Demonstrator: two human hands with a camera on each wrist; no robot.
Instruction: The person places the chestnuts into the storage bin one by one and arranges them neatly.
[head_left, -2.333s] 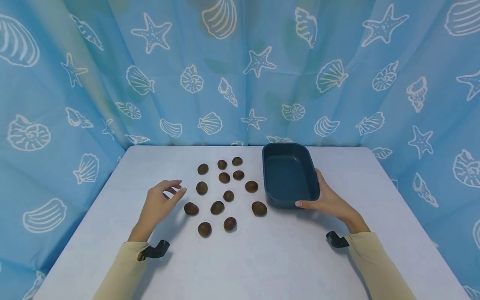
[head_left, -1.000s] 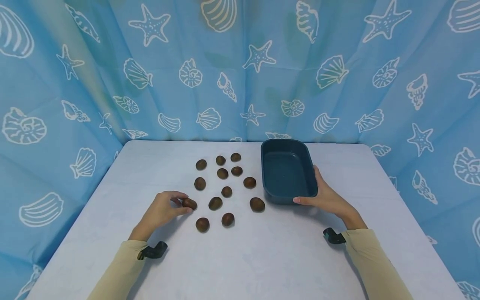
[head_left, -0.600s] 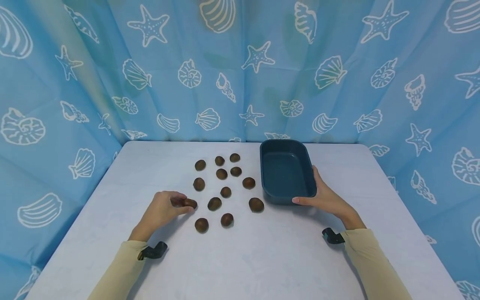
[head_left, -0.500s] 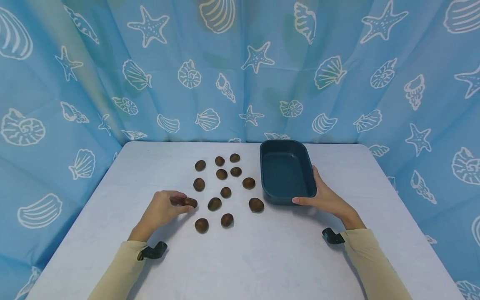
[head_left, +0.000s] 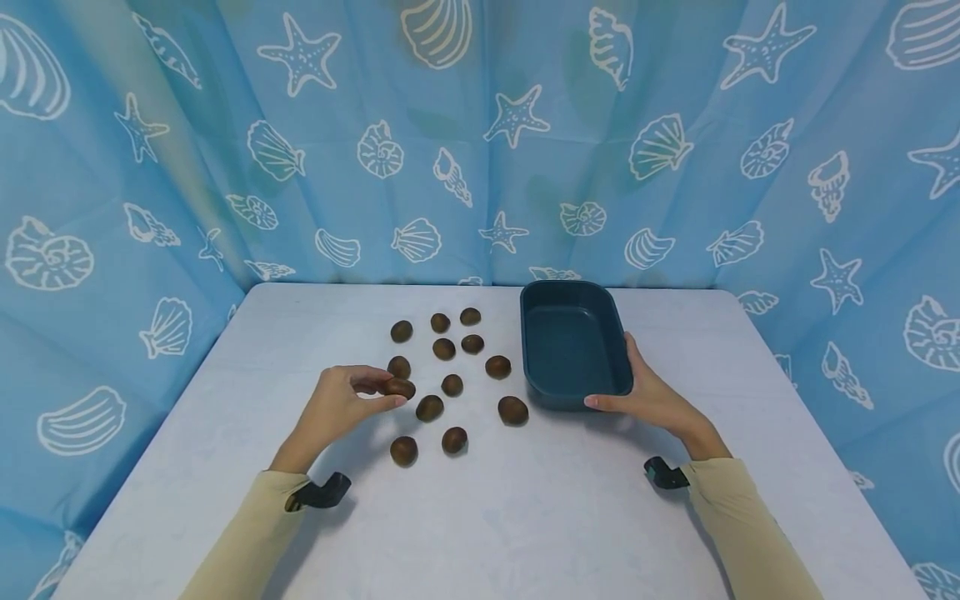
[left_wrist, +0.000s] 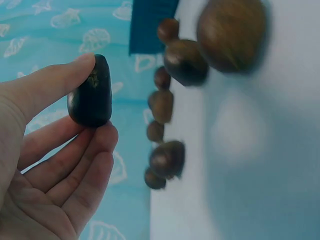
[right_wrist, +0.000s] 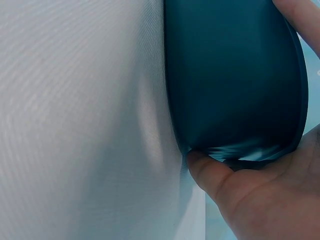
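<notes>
On my feed, the left hand (head_left: 341, 408) pinches a nut (head_left: 401, 388) between thumb and fingers, raised off the counter (head_left: 525, 517), its long axis running roughly crosswise, towards the tub. Loose nuts (head_left: 452, 385) lie scattered, mostly between that hand and the tub (head_left: 573, 350), which sits to the right and a little farther back. The right hand (head_left: 660, 410) grips the tub's near right corner, thumb at the near rim, fingers along the right wall. The tub's far rim is close to the counter's back edge; I judge the near side roomier.
</notes>
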